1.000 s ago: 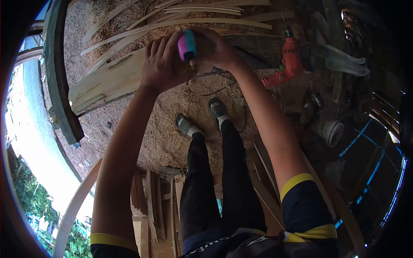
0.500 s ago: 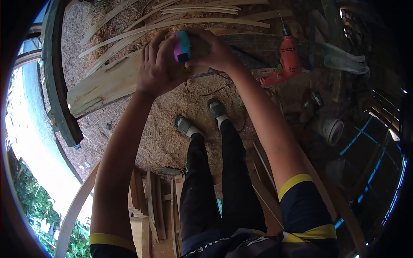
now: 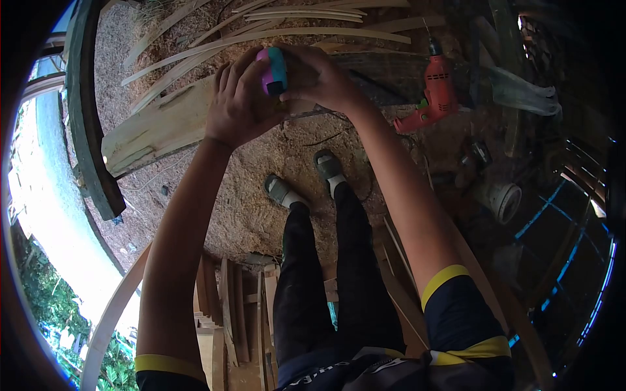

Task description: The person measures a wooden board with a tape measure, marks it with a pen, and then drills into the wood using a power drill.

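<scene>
Above the wooden plank [image 3: 163,124], both hands close around a small pink and turquoise case with a black patch, which looks like a tape measure [image 3: 277,70]. My left hand [image 3: 238,101] has its fingers curled over the pink side. From the right, my right hand [image 3: 329,81] holds the turquoise side, its thumb near the lower end and fingers at the top. A small yellow bit shows below the case, between the hands. Some fingertips are hidden behind the case.
A red power drill [image 3: 438,91] lies to the right on the dark beam, its bit pointing away. Thin wood strips [image 3: 274,32] lie beyond the plank. A white bucket [image 3: 505,201] stands at right. Cut wooden pieces [image 3: 225,313] are beside my legs, over sawdust-covered ground.
The tape measure has turned slightly in my hands, showing a bit more of its pink side. Both hands keep their hold and have barely moved.
</scene>
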Motion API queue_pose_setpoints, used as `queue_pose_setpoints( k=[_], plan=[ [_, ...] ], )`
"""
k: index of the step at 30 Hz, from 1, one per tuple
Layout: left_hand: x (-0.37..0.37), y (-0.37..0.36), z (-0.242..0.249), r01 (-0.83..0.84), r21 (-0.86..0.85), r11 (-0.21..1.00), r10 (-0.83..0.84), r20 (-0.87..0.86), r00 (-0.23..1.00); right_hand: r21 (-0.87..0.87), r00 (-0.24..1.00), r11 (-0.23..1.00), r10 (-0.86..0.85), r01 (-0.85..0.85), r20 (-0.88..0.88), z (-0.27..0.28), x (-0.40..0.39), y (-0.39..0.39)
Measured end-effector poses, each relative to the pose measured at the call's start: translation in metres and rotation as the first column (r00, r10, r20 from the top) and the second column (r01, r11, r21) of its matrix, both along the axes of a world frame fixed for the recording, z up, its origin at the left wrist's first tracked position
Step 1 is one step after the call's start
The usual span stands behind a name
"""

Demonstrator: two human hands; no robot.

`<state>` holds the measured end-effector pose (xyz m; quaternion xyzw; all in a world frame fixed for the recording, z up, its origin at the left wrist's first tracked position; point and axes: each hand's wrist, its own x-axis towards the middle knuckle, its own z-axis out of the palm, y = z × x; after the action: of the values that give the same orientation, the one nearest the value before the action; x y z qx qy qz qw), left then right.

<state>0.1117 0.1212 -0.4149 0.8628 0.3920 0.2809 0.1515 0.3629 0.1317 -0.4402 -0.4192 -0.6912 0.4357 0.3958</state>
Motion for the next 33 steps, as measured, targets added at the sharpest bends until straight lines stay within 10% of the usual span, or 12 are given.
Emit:
queue_pose_setpoints(
  k=[8,13,19,33],
  plan=[
    [0.003,0.002,-0.001,-0.018,0.030,0.999,0.017,0.057,0.998,0.037,0.942,0.950,-0.313,0.311,0.123,0.010,0.040,-0.044],
    [0.003,0.000,0.000,-0.030,-0.004,1.000,0.030,-0.020,0.999,0.410,0.541,0.791,-0.610,0.454,0.579,-0.004,0.090,-0.075],
    [0.004,0.001,-0.001,-0.045,0.015,0.999,0.044,0.041,0.998,0.411,0.377,0.808,-0.569,0.423,0.731,-0.012,0.111,-0.088],
    [0.004,0.001,-0.003,-0.050,0.006,0.999,0.050,0.023,0.998,0.215,0.627,0.793,-0.589,0.570,0.511,0.017,0.079,-0.068]
  ],
)
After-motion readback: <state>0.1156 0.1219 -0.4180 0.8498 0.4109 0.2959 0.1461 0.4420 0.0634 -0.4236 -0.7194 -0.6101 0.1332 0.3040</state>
